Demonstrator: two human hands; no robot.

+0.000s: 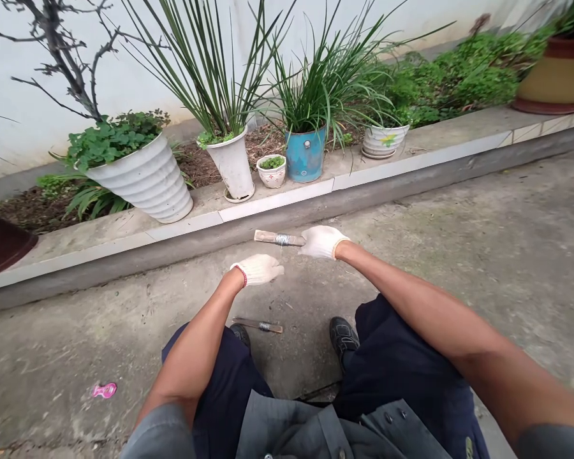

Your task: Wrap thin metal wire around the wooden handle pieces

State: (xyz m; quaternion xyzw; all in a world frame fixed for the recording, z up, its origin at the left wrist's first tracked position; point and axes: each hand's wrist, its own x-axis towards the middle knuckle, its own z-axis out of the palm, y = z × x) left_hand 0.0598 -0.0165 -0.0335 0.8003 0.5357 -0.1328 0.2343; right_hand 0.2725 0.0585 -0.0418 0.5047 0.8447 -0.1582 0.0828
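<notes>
My right hand (323, 242), in a white knit glove, grips one end of a flat wooden stick (264, 236) held level above the concrete. Thin silvery wire (283, 240) is wound around the stick's middle. From the winding a fine strand drops toward my left hand (258, 269), gloved as well, just below and to the left. Its fingers are pressed together where the strand seems to end; the grip itself is hard to see. On the ground by my left shoe lies a second wire-wound wooden stick (251, 324).
Ahead runs a low tiled ledge (277, 197) bearing a tilted white ribbed pot (143, 178), a tall white pot (232, 167), a small white pot (272, 176) and a blue pot (305, 156). A pink object (104, 390) lies on the concrete at left.
</notes>
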